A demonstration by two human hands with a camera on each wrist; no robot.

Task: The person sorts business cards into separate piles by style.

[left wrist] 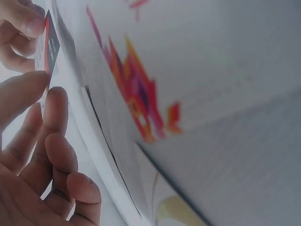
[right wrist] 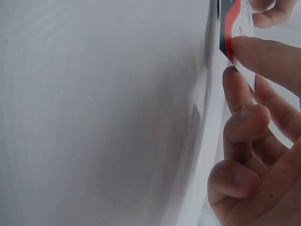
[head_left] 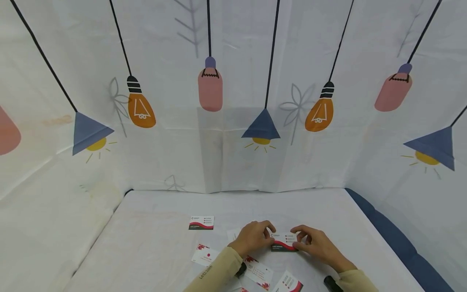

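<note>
Left hand and right hand each pinch one end of held card, right of the far-left card, seemingly off the table. Step: likely two-handed positioning; next move probably calls for even grip.

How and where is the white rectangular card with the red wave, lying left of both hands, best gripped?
Probably by the short left edge of that card, pinched from the left with a fingertip worked underneath: it looks thin and lies flat on the white table, bare along that side.
</note>
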